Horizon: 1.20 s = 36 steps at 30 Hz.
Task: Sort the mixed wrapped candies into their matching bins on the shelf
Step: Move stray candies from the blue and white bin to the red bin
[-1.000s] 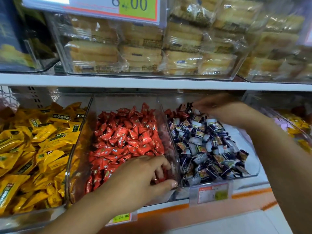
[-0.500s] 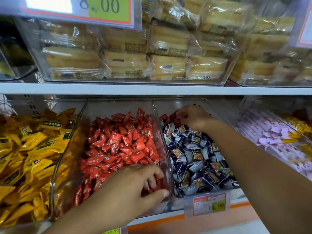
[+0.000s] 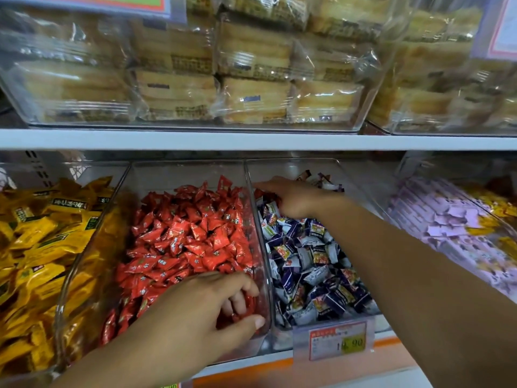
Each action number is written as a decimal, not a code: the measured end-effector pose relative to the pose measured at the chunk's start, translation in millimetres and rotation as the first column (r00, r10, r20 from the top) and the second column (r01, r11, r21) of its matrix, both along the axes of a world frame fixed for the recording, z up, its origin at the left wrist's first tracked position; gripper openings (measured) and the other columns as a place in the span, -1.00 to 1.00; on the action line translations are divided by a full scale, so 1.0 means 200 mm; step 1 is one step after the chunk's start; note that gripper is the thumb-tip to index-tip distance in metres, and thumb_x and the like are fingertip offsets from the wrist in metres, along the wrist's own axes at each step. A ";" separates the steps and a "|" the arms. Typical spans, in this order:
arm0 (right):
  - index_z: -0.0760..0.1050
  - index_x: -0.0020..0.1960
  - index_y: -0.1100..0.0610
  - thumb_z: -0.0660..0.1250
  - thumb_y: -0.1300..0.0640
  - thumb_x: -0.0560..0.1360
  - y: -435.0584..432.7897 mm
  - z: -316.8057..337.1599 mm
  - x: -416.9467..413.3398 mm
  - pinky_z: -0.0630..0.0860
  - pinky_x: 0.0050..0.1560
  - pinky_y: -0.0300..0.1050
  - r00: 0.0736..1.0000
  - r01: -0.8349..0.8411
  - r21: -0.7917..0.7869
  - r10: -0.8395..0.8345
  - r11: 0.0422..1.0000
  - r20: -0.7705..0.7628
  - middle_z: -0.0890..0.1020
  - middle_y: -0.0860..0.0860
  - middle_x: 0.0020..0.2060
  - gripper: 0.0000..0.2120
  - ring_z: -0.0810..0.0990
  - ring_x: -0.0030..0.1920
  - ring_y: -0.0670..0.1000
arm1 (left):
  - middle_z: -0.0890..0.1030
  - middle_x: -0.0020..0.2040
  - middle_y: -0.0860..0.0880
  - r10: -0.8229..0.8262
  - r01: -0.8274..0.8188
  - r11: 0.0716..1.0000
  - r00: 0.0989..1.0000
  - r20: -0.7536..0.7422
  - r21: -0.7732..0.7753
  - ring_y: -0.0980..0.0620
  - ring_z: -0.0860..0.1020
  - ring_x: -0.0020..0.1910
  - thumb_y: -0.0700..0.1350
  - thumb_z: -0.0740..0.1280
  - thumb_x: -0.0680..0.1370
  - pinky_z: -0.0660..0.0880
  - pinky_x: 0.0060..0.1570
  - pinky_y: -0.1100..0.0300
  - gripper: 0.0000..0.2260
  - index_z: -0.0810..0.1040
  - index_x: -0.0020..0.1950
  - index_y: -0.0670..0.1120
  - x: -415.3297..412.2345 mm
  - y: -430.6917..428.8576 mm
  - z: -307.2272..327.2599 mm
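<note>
A few stray red candies (image 3: 264, 195) are seen in the far left corner of the mixed bin (image 3: 282, 168), lodged against the clear wall shared with the red bin (image 3: 181, 175). They lie directly under the leading fingers of the right hand (image 3: 298, 198), which is stretched to the far left across the blue and white candies (image 3: 313, 261). The right hand is judged much the nearer. The home of the strays lies just to the left, over the shared wall, so a short lift and leftward carry is called for. No long axis can be read from the strays, as they are small and crumpled.

The left hand (image 3: 207, 315) is set at the near right corner of the red bin. Its fingers are curled inside over the near wall among the red candy pile (image 3: 195, 233), and the thumb is pressed on the outside.

Whether the right hand's fingers are pinched on a candy cannot be told, since the fingertips are hidden by the hand itself. How many strays remain is also hidden. It cannot be told whether candies are held under the left fingers. Yellow candies (image 3: 42, 233) are cut off at the left edge.
</note>
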State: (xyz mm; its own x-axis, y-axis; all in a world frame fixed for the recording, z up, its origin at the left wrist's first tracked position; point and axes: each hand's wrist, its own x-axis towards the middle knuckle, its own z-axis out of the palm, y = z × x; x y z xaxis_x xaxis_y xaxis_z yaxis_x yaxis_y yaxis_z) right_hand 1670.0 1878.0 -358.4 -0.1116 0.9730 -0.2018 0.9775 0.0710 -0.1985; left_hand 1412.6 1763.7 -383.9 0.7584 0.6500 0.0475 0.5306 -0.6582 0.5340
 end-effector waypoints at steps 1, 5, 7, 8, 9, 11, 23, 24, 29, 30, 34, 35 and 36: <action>0.06 0.53 -0.25 0.16 0.44 0.49 0.00 -0.01 0.00 0.46 -0.31 -0.06 1.000 -0.006 -0.019 0.006 1.000 0.000 0.18 -0.06 0.49 -0.17 0.55 -0.03 0.09 | 0.47 0.04 0.36 -0.002 0.002 1.000 1.000 -0.003 0.003 0.32 0.45 0.05 0.46 0.10 0.37 0.42 -0.04 0.39 -0.66 0.35 0.08 0.41 0.00 0.00 0.00; 0.23 0.50 -0.07 0.31 0.30 0.51 0.04 -0.04 0.00 0.43 -0.30 -0.17 1.000 0.004 -0.067 -0.005 0.998 -0.013 0.30 0.03 0.33 -0.36 0.50 -0.12 0.02 | 0.48 0.04 0.36 0.000 0.000 1.000 1.000 -0.006 0.008 0.33 0.47 0.03 0.44 0.13 0.39 0.42 -0.04 0.40 -0.75 0.32 0.02 0.46 0.00 -0.01 -0.01; 0.31 0.47 0.01 0.33 0.26 0.51 0.05 -0.05 0.00 0.51 -0.20 -0.11 1.000 0.002 -0.054 -0.003 0.999 -0.011 0.31 0.04 0.31 -0.44 0.51 -0.07 0.04 | 0.48 0.04 0.36 0.005 -0.005 1.000 1.000 0.001 0.018 0.34 0.47 0.03 0.44 0.12 0.37 0.42 -0.04 0.40 -0.75 0.32 0.01 0.47 0.00 -0.01 -0.01; 0.32 0.46 0.03 0.33 0.25 0.51 0.04 -0.05 0.00 0.55 -0.10 -0.07 1.000 -0.001 -0.039 0.001 0.999 -0.016 0.31 0.04 0.31 -0.45 0.52 -0.02 0.06 | 0.47 0.05 0.37 0.006 -0.006 1.000 1.000 0.000 0.020 0.34 0.47 0.03 0.45 0.11 0.37 0.42 -0.03 0.39 -0.74 0.32 0.02 0.47 0.00 0.00 -0.01; 0.32 0.46 0.03 0.32 0.24 0.52 0.02 -0.06 0.01 0.55 -0.01 -0.04 1.000 -0.005 -0.026 0.004 1.000 -0.030 0.32 0.05 0.33 -0.47 0.52 0.04 0.08 | 0.47 0.05 0.37 0.007 -0.006 1.000 1.000 -0.004 0.016 0.34 0.47 0.03 0.45 0.11 0.37 0.42 -0.03 0.39 -0.73 0.32 0.02 0.47 0.00 0.00 -0.01; 0.26 0.49 0.00 0.28 0.23 0.55 -0.01 -0.05 0.02 0.52 -0.06 -0.15 0.995 0.002 -0.004 -0.002 1.000 -0.097 0.36 0.06 0.38 -0.46 0.50 0.04 0.03 | 0.47 0.06 0.37 0.006 -0.006 1.000 1.000 -0.013 0.006 0.34 0.47 0.04 0.44 0.12 0.38 0.42 -0.02 0.40 -0.73 0.32 0.04 0.47 0.00 0.00 -0.01; 0.23 0.50 0.09 0.38 0.07 0.51 -0.03 -0.05 0.02 0.37 0.24 -0.10 0.981 0.097 -0.091 -0.110 0.991 -0.159 0.34 0.08 0.42 -0.38 0.41 0.32 0.12 | 0.49 0.05 0.35 0.032 -0.033 0.999 0.999 -0.028 -0.027 0.31 0.47 0.06 0.33 0.24 0.47 0.43 -0.03 0.37 -0.77 0.39 0.10 0.37 0.01 -0.02 0.02; 0.21 0.51 0.08 0.37 0.08 0.52 -0.04 -0.05 0.02 0.35 0.22 -0.11 0.977 0.101 -0.098 -0.117 0.990 -0.176 0.34 0.07 0.43 -0.38 0.40 0.33 0.11 | 0.49 0.04 0.34 0.034 -0.034 0.999 0.999 -0.023 -0.033 0.30 0.47 0.06 0.32 0.25 0.48 0.43 -0.03 0.36 -0.76 0.40 0.12 0.34 0.02 -0.03 0.02; 0.22 0.50 0.00 0.38 0.12 0.50 -0.05 -0.04 0.02 0.38 0.17 -0.07 0.954 0.084 -0.143 -0.121 0.986 -0.273 0.40 0.06 0.38 -0.37 0.44 0.23 0.06 | 0.47 0.06 0.35 0.043 -0.043 0.999 0.999 -0.015 -0.022 0.33 0.44 0.05 0.25 0.28 0.51 0.40 -0.02 0.36 -0.74 0.44 0.17 0.25 0.02 -0.04 0.03; 0.24 0.49 -0.01 0.39 0.11 0.49 -0.04 -0.05 0.02 0.38 0.18 -0.07 0.954 0.087 -0.146 -0.125 0.986 -0.273 0.42 0.04 0.37 -0.38 0.44 0.24 0.06 | 0.48 0.05 0.33 0.043 -0.044 0.999 0.999 -0.011 -0.016 0.33 0.44 0.05 0.24 0.29 0.51 0.40 -0.01 0.36 -0.74 0.45 0.17 0.24 0.02 -0.04 0.03; 0.48 0.29 -0.03 0.46 0.21 0.41 -0.06 -0.03 0.04 0.44 0.18 -0.12 0.904 0.138 -0.079 -0.159 0.987 -0.398 0.56 -0.04 0.21 -0.52 0.52 0.19 0.01 | 0.54 -0.04 0.25 0.054 -0.053 0.998 0.998 0.013 -0.022 0.32 0.45 0.02 0.21 0.31 0.51 0.38 -0.02 0.40 -0.75 0.47 0.17 0.22 0.02 -0.04 0.02; 0.53 0.22 -0.02 0.46 0.27 0.40 -0.07 -0.01 0.05 0.45 0.16 -0.15 0.872 0.155 -0.064 -0.167 0.986 -0.459 0.59 -0.05 0.15 -0.57 0.55 0.16 0.00 | 0.55 -0.05 0.24 0.053 -0.053 0.998 0.999 0.012 -0.021 0.32 0.45 0.01 0.22 0.30 0.51 0.39 -0.03 0.41 -0.74 0.46 0.17 0.22 0.02 -0.04 0.02; 0.57 0.16 -0.02 0.46 0.31 0.40 -0.10 0.02 0.05 0.46 0.13 -0.18 0.848 0.166 -0.047 -0.167 0.985 -0.503 0.62 -0.07 0.09 -0.61 0.58 0.12 -0.01 | 0.55 -0.06 0.24 0.049 -0.048 0.999 0.999 0.008 -0.018 0.32 0.45 0.01 0.23 0.29 0.51 0.39 -0.04 0.40 -0.74 0.46 0.17 0.23 0.02 -0.04 0.02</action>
State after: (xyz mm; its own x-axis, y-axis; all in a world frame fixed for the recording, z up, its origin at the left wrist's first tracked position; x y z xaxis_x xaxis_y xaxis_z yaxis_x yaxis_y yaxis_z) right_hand 1680.3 1859.0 -355.3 -0.0346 0.9858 -0.1643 0.7411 -0.0849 -0.6660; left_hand 1416.9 1756.2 -379.7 0.7256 0.6868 0.0419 0.5572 -0.6222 0.5500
